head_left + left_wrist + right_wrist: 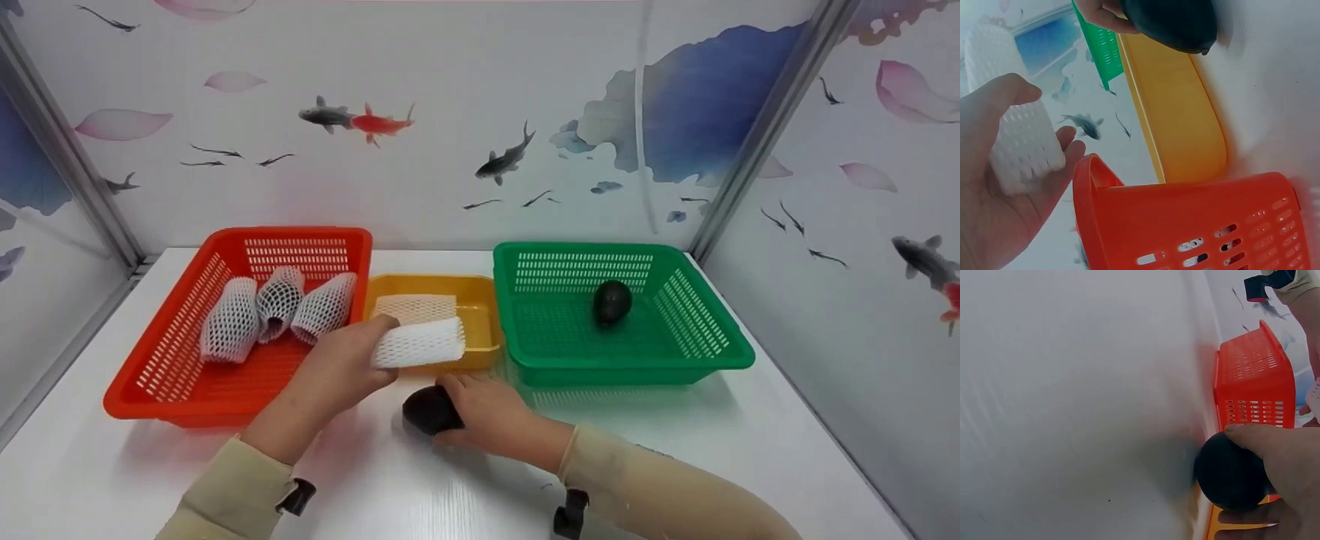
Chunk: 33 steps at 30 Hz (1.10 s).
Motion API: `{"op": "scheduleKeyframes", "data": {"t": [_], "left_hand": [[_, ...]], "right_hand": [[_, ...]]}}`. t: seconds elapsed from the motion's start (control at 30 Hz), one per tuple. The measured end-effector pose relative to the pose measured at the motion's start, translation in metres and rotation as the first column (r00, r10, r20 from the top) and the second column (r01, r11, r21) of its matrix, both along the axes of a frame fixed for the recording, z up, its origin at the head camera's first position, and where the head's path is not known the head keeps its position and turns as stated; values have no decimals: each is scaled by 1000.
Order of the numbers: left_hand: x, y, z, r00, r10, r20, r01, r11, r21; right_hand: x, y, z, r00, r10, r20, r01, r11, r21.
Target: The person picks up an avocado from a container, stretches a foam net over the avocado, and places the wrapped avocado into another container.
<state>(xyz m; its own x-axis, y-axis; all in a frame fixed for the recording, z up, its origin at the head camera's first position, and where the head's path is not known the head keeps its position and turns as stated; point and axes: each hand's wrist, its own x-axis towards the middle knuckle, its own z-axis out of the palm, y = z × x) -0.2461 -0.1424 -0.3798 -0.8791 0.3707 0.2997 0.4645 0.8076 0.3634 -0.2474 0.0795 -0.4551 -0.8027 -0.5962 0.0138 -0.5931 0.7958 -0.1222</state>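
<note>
My left hand (341, 360) holds a white foam net sleeve (421, 343) between thumb and fingers, above the front of the yellow box (484, 330). In the left wrist view that foam net sleeve (1024, 135) is a flattened tube, and nothing shows inside it. My right hand (495, 412) grips a dark, egg-shaped avocado (431, 410) low over the white table, just in front of the yellow box. A small stem nub shows on the avocado (1176, 22) in the left wrist view. Inside the yellow box lies another foam net sleeve (416, 306).
At left, a red basket (180, 411) contains three net-sleeved pieces (229, 321), dark where the mesh opens. A green basket (622, 373) at right holds one bare avocado (612, 303). Printed panels (435, 60) wall the table (420, 495) at the back and sides.
</note>
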Motion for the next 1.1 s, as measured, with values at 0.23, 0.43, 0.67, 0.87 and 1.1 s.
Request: {"op": "scheduleKeyframes", "data": {"t": [0.23,0.43,0.67,0.87,1.1], "left_hand": [[1,-2,1,995,7,-95,-11,999,-48],[1,-1,-1,996,21,-86,-24,999,-27],[5,2,1,998,47,-30,-47,999,7],[6,5,0,999,41,-13,-40,998,50],[9,7,-6,996,26,-84,-22,998,51]], "right_hand": [[-2,5,-1,997,14,72,-5,991,-134],[7,23,12,981,56,185,1,955,-297],[20,48,29,968,101,230,19,884,-466],[26,71,40,968,100,231,49,826,-562],[33,92,43,961,86,261,122,716,-687]]}}
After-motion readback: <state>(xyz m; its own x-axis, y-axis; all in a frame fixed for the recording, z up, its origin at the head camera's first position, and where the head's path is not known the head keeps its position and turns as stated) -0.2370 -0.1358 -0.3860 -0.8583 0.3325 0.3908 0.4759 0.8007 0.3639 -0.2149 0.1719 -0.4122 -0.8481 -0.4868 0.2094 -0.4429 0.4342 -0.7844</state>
